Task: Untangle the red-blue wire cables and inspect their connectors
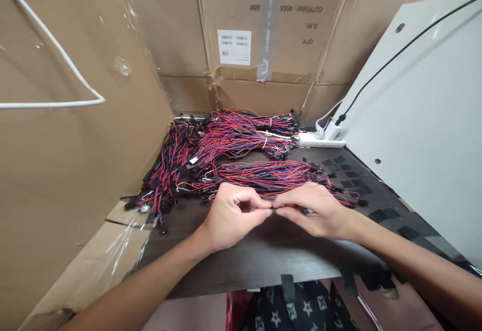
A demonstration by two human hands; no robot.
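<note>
- Brown corrugated cardboard sheets (75,170) walled the left side, and a taped cardboard carton (241,29) stood behind a dark wooden counter (263,265).
- White power strip (320,140) sat at the counter's far right, beside a pale grey panel (414,95) crossed by a thin black cable (391,54).
- Three loose bundles of red, blue and black wires with black connectors lay across the counter, the nearest bundle (263,176) just beyond the hands.
- Small black plastic connector (274,210) sat at the meeting point of both hands, over the bare counter, with a thin red lead (256,207) running from it; fingers hid most of it.
- Left hand (229,218) had its grip nearly closed, with the thumb and forefinger pinching the lead near the connector.
- Right hand (314,210) also had a tight, nearly closed pinch on the same small piece; exactly what each fingertip touched could not be told.
- Risks were real: a hard pull could have loosened the lead from its connector, and a slip could have sent the small piece into the nearby bundle, where loose ends could snag and tangle.
</note>
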